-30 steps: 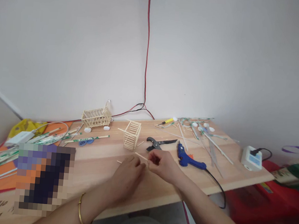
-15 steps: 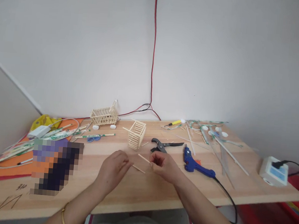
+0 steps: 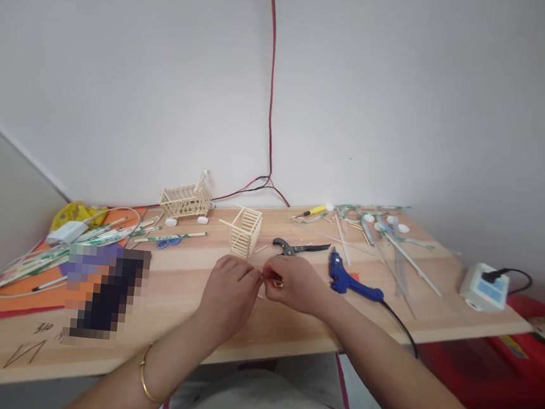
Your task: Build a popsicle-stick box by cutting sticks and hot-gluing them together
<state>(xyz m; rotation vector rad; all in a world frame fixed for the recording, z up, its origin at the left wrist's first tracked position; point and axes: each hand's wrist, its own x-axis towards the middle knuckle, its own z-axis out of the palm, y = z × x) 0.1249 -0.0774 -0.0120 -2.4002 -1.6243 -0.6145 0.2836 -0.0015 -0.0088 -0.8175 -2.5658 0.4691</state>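
Note:
My left hand [image 3: 230, 296] is closed, its fingertips pinching a thin wooden stick [image 3: 259, 297] that barely shows past them. Against it, my right hand [image 3: 296, 286] pinches another short stick, mostly hidden by the fingers. Both sets of fingertips meet low over the table. Just beyond them stands a small open frame [image 3: 245, 233] built of wooden sticks, one stick jutting out to its left. Black shears [image 3: 292, 247] lie right behind my right hand. To the right rests a blue hot glue gun [image 3: 351, 283] with its cord trailing off the front edge.
A stick-built cart [image 3: 185, 201] with white wheels stands at the back left. Wrapped sticks, orange sheets [image 3: 49, 296] and a white adapter [image 3: 67, 233] crowd the left. Clear glue sticks, white caps and a yellow-handled knife [image 3: 317, 210] lie back right, near a power strip [image 3: 485, 287].
My hands have come together, the right one moving left to meet the left fingertips. The sticks, plainly visible before, are now mostly covered. The view has shifted slightly.

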